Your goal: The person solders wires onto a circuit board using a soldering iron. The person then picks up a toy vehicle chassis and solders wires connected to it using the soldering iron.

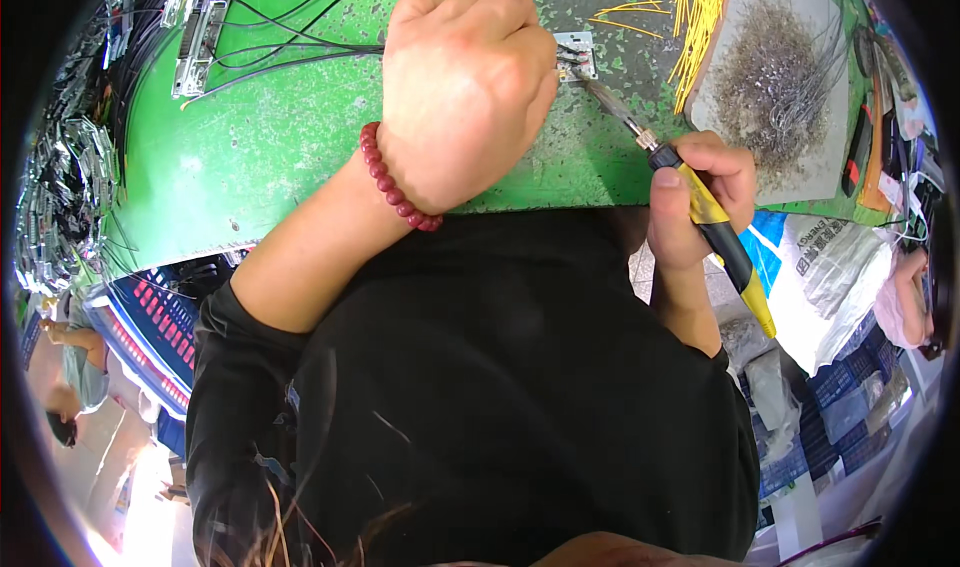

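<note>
My left hand point(465, 92), with a dark red bead bracelet point(385, 182) at its wrist, is curled closed over black cables point(310, 55) on the green bench. Its fingertips are hidden beneath it. Just right of the knuckles, a small light-coloured board point(580, 42) with short wire ends pokes out. My right hand point(705, 192) grips a yellow and black soldering iron point(738, 257) between thumb and fingers. The iron slants up to the left, its tip at the lower edge of the board; whether they touch, I cannot tell.
Yellow wires point(700, 42) lie at the far right beside a grey slab point(820, 157) heaped with dark scraps. A metal frame point(205, 32) and piled shiny metal parts point(60, 207) sit left. Below stand a blue crate point(150, 327) and white bag point(825, 287). Another person point(85, 372) is at lower left.
</note>
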Motion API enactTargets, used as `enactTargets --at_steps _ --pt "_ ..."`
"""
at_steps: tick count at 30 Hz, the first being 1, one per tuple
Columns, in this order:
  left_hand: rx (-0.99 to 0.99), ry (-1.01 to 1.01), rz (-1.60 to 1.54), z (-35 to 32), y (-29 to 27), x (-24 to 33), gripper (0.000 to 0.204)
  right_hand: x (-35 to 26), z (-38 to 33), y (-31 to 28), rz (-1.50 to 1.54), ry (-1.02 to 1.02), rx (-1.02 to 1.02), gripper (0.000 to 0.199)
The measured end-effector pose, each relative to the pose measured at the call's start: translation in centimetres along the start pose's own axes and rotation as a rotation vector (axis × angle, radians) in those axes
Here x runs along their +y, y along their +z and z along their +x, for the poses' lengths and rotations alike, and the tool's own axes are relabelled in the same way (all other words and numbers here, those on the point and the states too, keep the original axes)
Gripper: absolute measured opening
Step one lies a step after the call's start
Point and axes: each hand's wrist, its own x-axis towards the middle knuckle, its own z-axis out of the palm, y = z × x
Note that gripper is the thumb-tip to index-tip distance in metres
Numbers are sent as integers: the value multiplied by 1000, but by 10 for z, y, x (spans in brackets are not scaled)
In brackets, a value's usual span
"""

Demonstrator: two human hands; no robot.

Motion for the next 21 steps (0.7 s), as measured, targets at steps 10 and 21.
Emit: enactTargets --at_steps 10,21 --pt "16 -4 1 -1 2 -1 8 -2 3 0 -55 -14 -48 28" --pt "27 -3 2 -1 4 -2 9 1 3 -1 -1 -87 -35 30"
